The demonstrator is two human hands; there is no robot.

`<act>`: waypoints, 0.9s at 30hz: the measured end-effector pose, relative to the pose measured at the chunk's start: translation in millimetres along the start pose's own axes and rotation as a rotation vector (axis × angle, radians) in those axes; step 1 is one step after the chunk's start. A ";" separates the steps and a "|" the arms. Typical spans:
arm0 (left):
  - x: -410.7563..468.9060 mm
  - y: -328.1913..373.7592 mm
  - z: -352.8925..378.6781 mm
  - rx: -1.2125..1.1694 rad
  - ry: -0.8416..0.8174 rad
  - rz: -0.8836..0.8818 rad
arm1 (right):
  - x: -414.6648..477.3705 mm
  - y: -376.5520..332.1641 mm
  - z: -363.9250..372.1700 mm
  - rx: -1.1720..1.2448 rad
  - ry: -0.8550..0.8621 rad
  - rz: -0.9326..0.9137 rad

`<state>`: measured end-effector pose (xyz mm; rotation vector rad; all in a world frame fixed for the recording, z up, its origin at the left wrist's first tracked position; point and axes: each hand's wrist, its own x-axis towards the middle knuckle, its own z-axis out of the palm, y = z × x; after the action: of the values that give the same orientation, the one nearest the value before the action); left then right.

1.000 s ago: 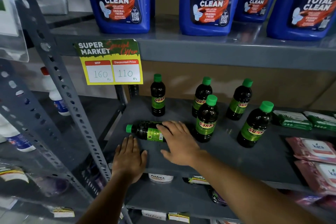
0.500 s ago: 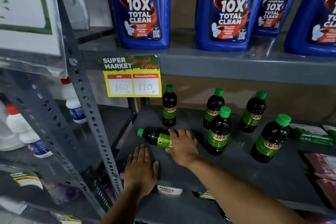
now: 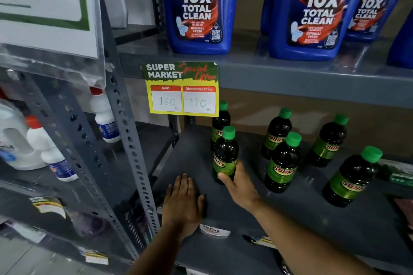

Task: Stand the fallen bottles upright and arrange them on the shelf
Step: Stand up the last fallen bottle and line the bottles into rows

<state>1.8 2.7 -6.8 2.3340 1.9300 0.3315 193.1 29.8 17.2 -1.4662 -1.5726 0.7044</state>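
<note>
Green-capped bottle (image 3: 225, 156) upright, right hand (image 3: 240, 185) gripping; left hand (image 3: 182, 201) flat on shelf (image 3: 312, 219).

rear bottle (image 3: 220, 118) half behind price tag (image 3: 182, 89), blue jugs (image 3: 199, 6) cropped

Dim, flat shop light, soft glare on bottles, wide-angle bending at edges

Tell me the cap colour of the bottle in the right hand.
Green; the cap of the bottle shows clearly in the head view.
</note>
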 end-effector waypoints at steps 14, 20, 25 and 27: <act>0.1 -0.8 -1.1 0.004 -0.035 -0.002 | 2.0 4.0 13.7 -0.021 0.174 0.075; 2.1 -0.2 -1.3 0.001 -0.043 0.000 | 7.7 5.2 16.2 -0.106 0.171 0.077; 1.5 -1.1 -0.5 0.005 -0.038 -0.002 | 6.3 6.4 16.0 -0.139 0.121 0.082; 2.1 -0.4 -0.4 0.009 -0.044 -0.005 | 4.4 6.1 15.6 -0.143 0.119 0.058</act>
<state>1.7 4.8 -6.3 2.3218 1.9212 0.2695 182.8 37.3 5.4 -1.6337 -1.5195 0.5364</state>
